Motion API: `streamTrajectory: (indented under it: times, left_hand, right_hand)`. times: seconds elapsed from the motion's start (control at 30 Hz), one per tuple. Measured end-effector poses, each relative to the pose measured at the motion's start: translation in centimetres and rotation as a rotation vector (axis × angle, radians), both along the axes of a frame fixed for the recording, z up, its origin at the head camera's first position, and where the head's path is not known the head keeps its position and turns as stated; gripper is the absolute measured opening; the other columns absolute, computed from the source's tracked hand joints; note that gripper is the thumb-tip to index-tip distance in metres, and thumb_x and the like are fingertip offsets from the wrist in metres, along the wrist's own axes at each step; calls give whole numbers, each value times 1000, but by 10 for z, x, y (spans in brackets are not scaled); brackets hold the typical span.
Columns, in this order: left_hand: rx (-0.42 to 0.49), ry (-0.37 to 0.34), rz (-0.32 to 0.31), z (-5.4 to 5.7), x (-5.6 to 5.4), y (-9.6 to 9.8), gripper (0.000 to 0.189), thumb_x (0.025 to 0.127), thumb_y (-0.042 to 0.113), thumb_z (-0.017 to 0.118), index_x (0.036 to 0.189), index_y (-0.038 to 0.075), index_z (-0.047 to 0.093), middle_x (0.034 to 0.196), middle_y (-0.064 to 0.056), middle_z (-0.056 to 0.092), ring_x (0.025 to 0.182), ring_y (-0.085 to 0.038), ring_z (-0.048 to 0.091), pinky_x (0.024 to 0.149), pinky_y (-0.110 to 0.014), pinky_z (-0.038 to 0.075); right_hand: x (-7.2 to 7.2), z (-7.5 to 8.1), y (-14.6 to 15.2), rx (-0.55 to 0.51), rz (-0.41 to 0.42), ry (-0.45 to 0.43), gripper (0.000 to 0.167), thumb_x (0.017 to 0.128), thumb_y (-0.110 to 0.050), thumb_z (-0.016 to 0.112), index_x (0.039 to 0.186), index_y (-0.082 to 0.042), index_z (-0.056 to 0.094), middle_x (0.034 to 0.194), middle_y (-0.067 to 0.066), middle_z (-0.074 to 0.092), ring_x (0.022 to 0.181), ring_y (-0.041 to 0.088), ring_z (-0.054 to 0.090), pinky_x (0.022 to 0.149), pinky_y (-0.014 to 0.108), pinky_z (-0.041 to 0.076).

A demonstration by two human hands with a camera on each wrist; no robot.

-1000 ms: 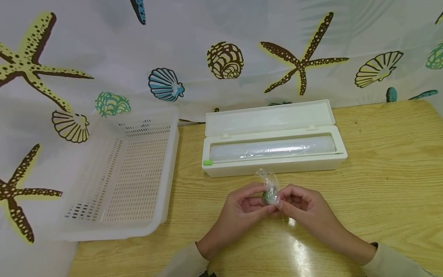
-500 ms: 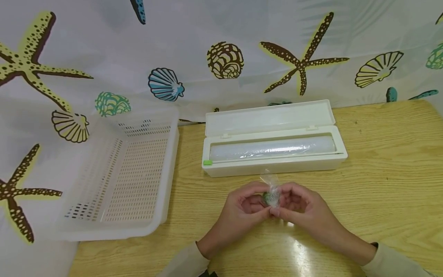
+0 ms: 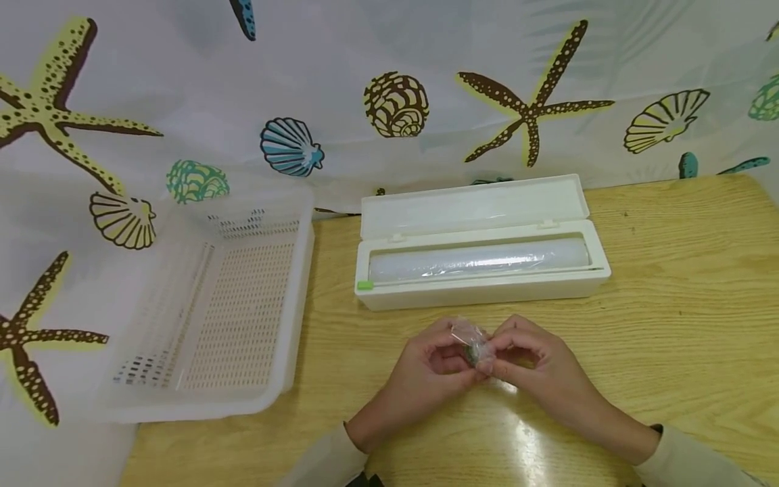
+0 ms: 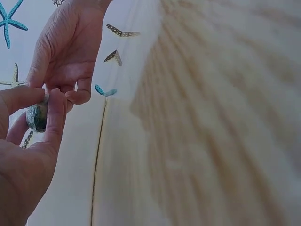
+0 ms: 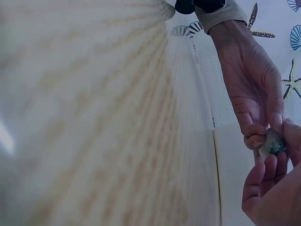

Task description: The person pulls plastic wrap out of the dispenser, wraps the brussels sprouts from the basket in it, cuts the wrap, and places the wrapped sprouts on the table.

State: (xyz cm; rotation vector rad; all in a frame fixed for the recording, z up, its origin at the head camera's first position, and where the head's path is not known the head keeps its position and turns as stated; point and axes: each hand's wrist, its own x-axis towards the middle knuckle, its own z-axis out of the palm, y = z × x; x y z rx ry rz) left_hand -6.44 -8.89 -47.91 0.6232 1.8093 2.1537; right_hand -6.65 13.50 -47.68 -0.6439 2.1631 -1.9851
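A small dark-green, roundish thing wrapped in clear cling film is between both hands in the head view. My left hand holds it from the left between thumb and fingers. From the right, my right hand pinches the film at its side with thumb and forefinger. The left wrist view shows the wrapped green thing between the left thumb and fingers. In the right wrist view, crinkled film covers the green lump, and fingers of both hands meet around it. What the green thing is, I cannot tell.
Behind the hands stands a white cling film dispenser, its lid raised and a film roll inside. A green tab sits at its left end. A white perforated basket stands left on the wooden table.
The loose tail of film, upright earlier, is now folded down over the green thing. My right fingers have shifted slightly at its side; dispenser and basket stay put.
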Motion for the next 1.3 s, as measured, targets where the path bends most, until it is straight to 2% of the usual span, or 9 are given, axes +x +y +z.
streamTrajectory:
  times: [0.1, 0.33, 0.5, 0.7, 0.87, 0.97, 1.07, 1.17, 1.3]
  left_hand:
    - [-16, -23, 1, 1, -2, -1, 33, 94, -16, 76, 126, -14, 70, 129, -14, 66, 109, -21, 72, 92, -34, 62]
    - [-53, 42, 10, 0, -2, -1, 28, 93, -16, 78, 119, -9, 74, 124, -19, 68, 113, -23, 69, 95, -41, 62]
    - [-123, 43, 21, 2, -2, -1, 33, 93, -14, 80, 123, -6, 73, 128, -14, 69, 106, -26, 73, 93, -41, 63]
    - [-143, 55, 13, 3, 0, 1, 29, 93, -11, 81, 120, -3, 75, 122, -9, 66, 101, -19, 71, 89, -41, 64]
    - [-165, 123, 26, 2, 1, 2, 32, 93, -16, 79, 121, -2, 75, 122, -11, 66, 103, -17, 69, 85, -39, 65]
    - [-180, 171, 40, 1, 2, 4, 36, 92, -17, 79, 125, -2, 74, 125, -11, 65, 107, -17, 68, 85, -39, 65]
    - [-161, 200, 37, 0, 3, 4, 35, 95, -15, 77, 127, -4, 73, 130, -13, 65, 112, -19, 67, 86, -40, 65]
    - [-79, 191, 3, -1, 3, 4, 29, 103, -11, 68, 132, -8, 70, 136, -19, 62, 121, -26, 65, 92, -46, 63]
    - [-10, 164, -4, -2, 3, 3, 26, 112, 0, 59, 132, -11, 69, 137, -21, 64, 129, -31, 63, 101, -49, 59]
  right_hand:
    - [0, 0, -1, 21, -11, -4, 15, 97, -3, 82, 102, -17, 80, 101, 4, 67, 94, 21, 66, 85, 30, 59]
    - [0, 1, -2, 48, -40, -11, 15, 96, -6, 84, 100, -20, 79, 100, 2, 67, 92, 21, 66, 81, 30, 60]
    - [1, -1, -3, 63, -52, -49, 13, 98, -9, 84, 99, -20, 77, 101, 3, 67, 93, 22, 66, 80, 30, 60]
    - [1, -1, -3, 44, -64, -54, 12, 99, -8, 83, 98, -17, 76, 103, 5, 68, 92, 24, 66, 75, 30, 60]
    - [2, 0, -3, 46, -84, -46, 11, 99, -7, 83, 99, -16, 76, 102, 5, 68, 91, 23, 66, 77, 29, 60]
    - [2, 1, -4, 27, -101, -52, 9, 99, -6, 81, 99, -13, 76, 100, 6, 69, 87, 24, 67, 73, 28, 60]
    - [2, 3, -4, 6, -109, -83, 5, 101, -7, 80, 100, -8, 75, 98, 8, 72, 81, 26, 69, 68, 29, 60]
    - [3, 5, -4, -9, -105, -116, 7, 102, -8, 79, 102, -3, 74, 95, 9, 75, 77, 28, 71, 66, 31, 60]
    - [3, 5, -3, -27, -83, -115, 8, 104, -6, 76, 104, 2, 73, 98, 11, 76, 80, 27, 72, 67, 30, 60]
